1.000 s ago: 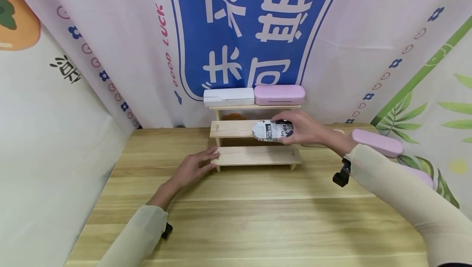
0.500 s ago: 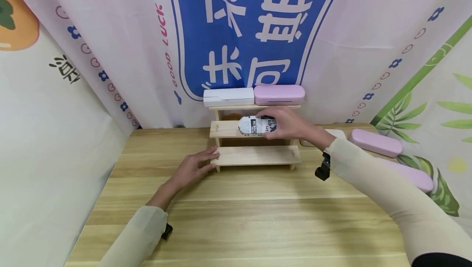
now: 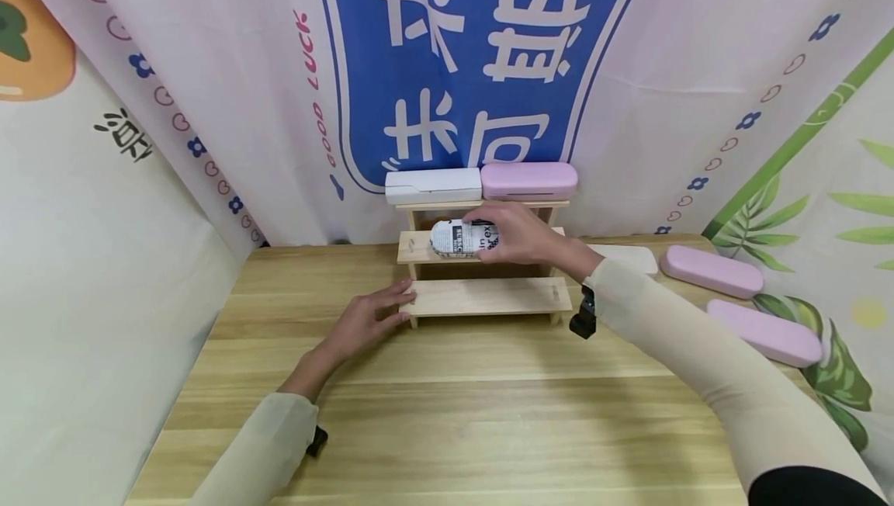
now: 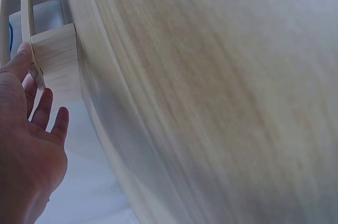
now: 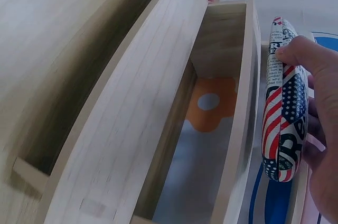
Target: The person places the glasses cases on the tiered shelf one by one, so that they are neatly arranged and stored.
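Note:
My right hand (image 3: 520,233) grips a glasses case (image 3: 457,239) by its right end, at the middle tier of a small three-tier wooden shelf (image 3: 482,298). In the right wrist view the case (image 5: 285,102) shows newspaper print, red and white stripes and stars, with the thumb on one side and fingers behind. My left hand (image 3: 363,321) holds the left end of the lowest board. The left wrist view has its fingertips on both sides of that board's end (image 4: 53,44), the other fingers loosely bent.
On the top tier sit a white case (image 3: 433,185) and a pink case (image 3: 529,180). Right of the shelf, another white case (image 3: 628,259) and two pinkish-purple cases (image 3: 712,271) lie on the wooden table (image 3: 447,413). A printed curtain (image 3: 244,87) hangs right behind the shelf.
My right hand has carried the printed glasses case leftward along the middle tier, from the right half toward its left end. My left hand has stayed at the lowest board.

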A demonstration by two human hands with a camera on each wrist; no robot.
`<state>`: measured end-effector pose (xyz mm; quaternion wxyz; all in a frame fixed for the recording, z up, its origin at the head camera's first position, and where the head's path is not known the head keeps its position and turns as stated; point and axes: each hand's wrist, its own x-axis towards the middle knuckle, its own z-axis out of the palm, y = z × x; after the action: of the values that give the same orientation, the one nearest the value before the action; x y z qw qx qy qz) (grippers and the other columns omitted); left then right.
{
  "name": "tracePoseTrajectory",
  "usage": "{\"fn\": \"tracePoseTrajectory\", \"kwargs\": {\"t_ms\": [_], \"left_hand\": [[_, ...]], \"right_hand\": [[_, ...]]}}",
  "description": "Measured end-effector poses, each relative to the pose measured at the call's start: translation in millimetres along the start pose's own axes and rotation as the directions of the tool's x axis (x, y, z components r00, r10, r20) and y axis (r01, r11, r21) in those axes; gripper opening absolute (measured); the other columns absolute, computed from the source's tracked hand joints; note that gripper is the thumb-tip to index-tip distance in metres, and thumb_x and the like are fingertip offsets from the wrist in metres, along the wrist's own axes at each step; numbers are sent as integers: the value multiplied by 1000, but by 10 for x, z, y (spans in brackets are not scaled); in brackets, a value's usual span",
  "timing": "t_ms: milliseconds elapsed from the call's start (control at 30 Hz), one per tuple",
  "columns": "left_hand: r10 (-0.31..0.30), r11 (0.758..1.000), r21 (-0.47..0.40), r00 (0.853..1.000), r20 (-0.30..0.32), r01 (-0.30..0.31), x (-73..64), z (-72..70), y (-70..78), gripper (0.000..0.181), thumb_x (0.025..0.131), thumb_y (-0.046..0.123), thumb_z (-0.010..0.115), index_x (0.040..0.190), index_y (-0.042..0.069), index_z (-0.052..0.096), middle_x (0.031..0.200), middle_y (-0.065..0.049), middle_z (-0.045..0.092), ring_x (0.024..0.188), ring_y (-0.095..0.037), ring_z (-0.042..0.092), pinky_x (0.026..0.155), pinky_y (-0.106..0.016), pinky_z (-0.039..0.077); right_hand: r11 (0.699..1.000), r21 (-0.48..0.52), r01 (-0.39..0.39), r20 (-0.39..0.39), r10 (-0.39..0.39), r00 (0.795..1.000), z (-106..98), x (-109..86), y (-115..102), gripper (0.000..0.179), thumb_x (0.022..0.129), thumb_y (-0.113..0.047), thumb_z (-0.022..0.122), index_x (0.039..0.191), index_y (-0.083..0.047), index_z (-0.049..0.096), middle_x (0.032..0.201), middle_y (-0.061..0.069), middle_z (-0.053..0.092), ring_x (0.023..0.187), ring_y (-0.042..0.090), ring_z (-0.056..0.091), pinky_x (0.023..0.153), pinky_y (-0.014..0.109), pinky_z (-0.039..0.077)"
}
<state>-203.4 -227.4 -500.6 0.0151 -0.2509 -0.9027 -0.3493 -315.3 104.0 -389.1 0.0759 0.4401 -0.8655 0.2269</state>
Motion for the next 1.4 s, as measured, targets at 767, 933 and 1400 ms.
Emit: {"fn": "tracePoseTrajectory", "kwargs": {"t_ms": [767,933,1400], "left_hand": [[-5,1000,-11,1000,0,5,-8,-5,3,38,102,18,73,140,14,70,160,-7,50,147,-31,50,121,-49,42],[16,1000,-13,1000,-7,-16,-11,-4,4,38,101,17,74,139,12,70,160,-9,51,146,-32,51,121,-49,43],[-9,1000,-20,1000,6,9,3,17,-31,38,102,19,73,140,14,70,160,-5,50,149,-28,48,122,-48,42]], "right_hand": [[996,-64,-57,-51,54,997,323,335,-192,57,80,-34,90,130,-11,74,125,7,77,106,23,71,80,37,59],[995,-82,-52,-51,48,998,361,341,-212,57,82,-34,88,131,-8,73,124,9,77,102,23,71,77,38,59],[979,-181,94,-29,-101,994,354,299,-203,52,93,-34,84,136,-5,72,129,12,69,110,25,69,90,40,62]]}}
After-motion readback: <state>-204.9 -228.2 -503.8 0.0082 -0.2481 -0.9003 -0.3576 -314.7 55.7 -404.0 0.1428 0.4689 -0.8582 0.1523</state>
